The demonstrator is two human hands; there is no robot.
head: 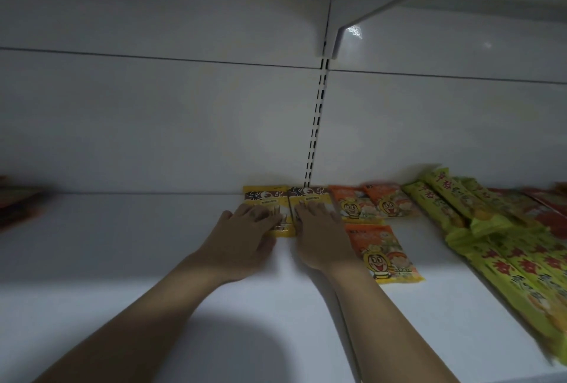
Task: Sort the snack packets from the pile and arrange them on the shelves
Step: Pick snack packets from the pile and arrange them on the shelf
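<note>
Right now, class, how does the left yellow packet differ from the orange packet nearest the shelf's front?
The yellow packet bears brown print; the orange packet shows a cartoon face. The yellow packet sits against the back wall, the orange packet nearer the front. The left hand rests on the yellow packet, not the orange packet. Both lie flat on the shelf.

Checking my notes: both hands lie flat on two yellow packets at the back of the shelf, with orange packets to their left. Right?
No: the head view shows the orange packets right of the yellow packets, not left. The left hand and right hand lie flat on them.
</note>
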